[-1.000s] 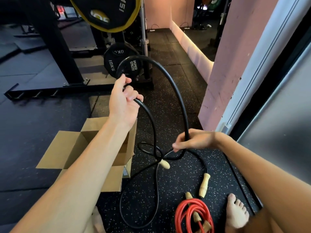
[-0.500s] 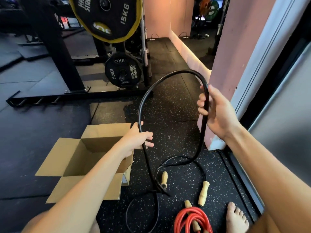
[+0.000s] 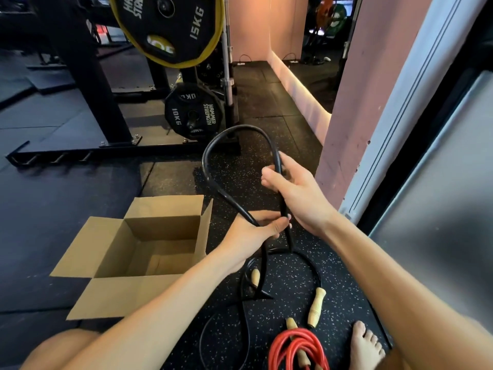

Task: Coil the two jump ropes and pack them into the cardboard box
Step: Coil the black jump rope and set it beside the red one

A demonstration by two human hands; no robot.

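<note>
15KG on yellow-rimmed plate (image 3: 170,25), 10KG, HAMMER STRENGTH on lower plate (image 3: 193,114)

speckled rubber floor (image 3: 266,108), pink wall (image 3: 357,102), weight plates (image 3: 170,25)

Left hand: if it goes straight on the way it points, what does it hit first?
Probably the right hand. The left hand, pinching the black jump rope, points up-right at the right wrist, fingertips nearly there. Depth is unclear.

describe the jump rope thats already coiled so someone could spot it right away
From the open cardboard box on the floor, look right and down to the bare foot at the bottom edge. Beside it lies the red jump rope, wound into a tight bundle; the black jump rope is a loose, uncoiled loop.
</note>
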